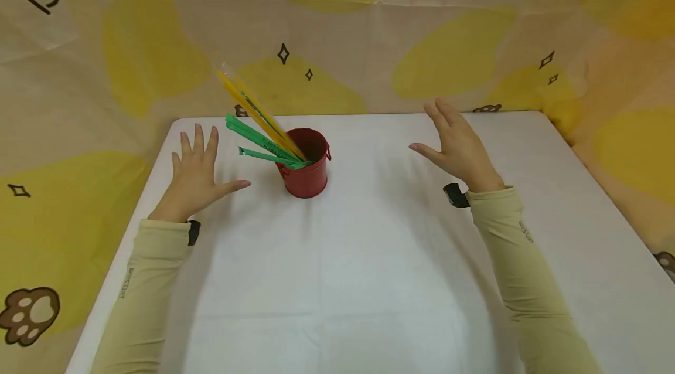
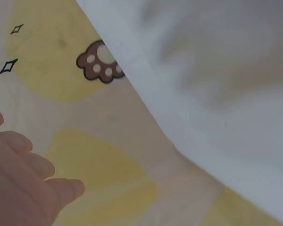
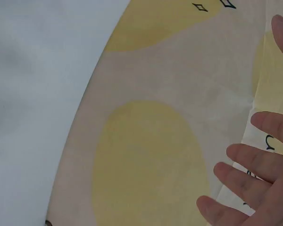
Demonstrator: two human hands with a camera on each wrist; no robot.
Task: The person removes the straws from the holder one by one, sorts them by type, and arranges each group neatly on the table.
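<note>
A small red bucket (image 1: 307, 180) stands on the white table in the head view. Out of it, leaning left, stick yellow straws (image 1: 258, 116) and green paper-like wrapped sticks (image 1: 258, 138). To the left of the bucket is my left hand (image 1: 195, 182), fingers spread and thumb pointing toward it, holding nothing. My right hand (image 1: 461, 148) hovers on the other side, well apart from the bucket, its fingers extended and holding nothing. Extended fingers of the right hand (image 3: 259, 174) also show in the right wrist view, and part of the left hand (image 2: 23, 174) in the left wrist view.
The white table (image 1: 316, 280) has a rounded far edge. Behind and beside it hangs a cream cloth (image 1: 343, 34) with yellow patches, paw prints and lettering. Dark wrist devices sit at both cuffs, one by the right sleeve (image 1: 501, 245).
</note>
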